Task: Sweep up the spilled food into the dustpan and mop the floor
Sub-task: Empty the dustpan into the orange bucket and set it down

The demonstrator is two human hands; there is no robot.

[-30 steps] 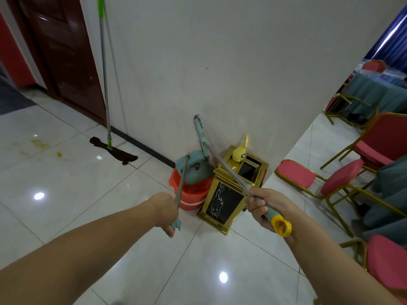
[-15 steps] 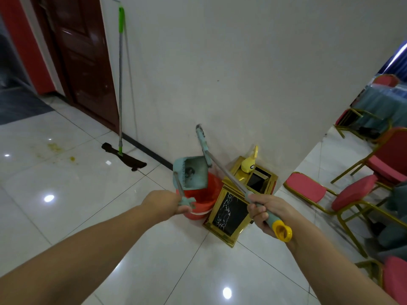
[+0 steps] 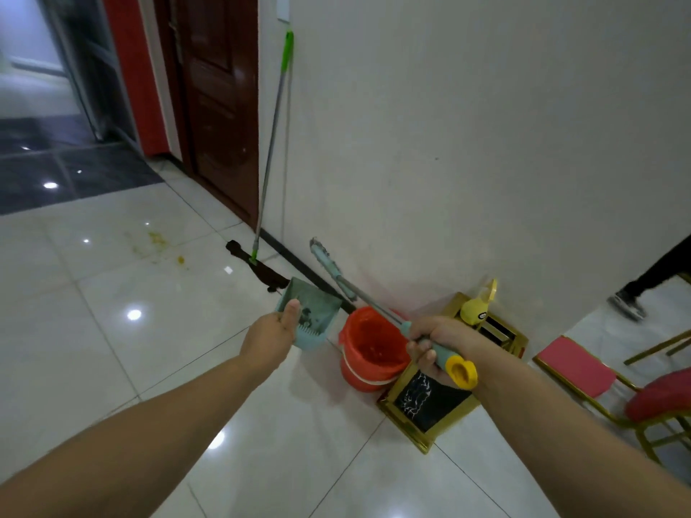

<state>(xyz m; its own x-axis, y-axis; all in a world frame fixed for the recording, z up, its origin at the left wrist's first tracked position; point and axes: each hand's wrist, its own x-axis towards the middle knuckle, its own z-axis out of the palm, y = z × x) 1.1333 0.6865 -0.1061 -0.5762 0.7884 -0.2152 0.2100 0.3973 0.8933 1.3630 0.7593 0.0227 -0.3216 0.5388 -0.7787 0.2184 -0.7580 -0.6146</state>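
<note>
My left hand (image 3: 271, 332) grips the teal dustpan (image 3: 312, 312), held up in the air left of a red bucket (image 3: 368, 347); its handle is hidden behind my hand. My right hand (image 3: 435, 340) is closed on the broom (image 3: 338, 278) near its yellow-capped handle end, with the teal broom head raised against the white wall. A mop (image 3: 271, 155) with a green and grey pole leans on the wall, its dark head on the tiles. Yellowish spilled food (image 3: 160, 243) stains the white floor tiles at the far left.
A gold-framed black bin (image 3: 430, 401) lies beside the bucket, with a yellow object (image 3: 475, 310) on it. Red chairs with gold frames (image 3: 583, 372) stand at the right. A person's leg and shoe (image 3: 630, 306) show at the right edge. A dark wooden door (image 3: 220, 106) is behind the mop.
The dustpan has come off the bucket and swung up and left, its mouth now tilted over. The bucket's inside is uncovered. My view has shifted left and up.
</note>
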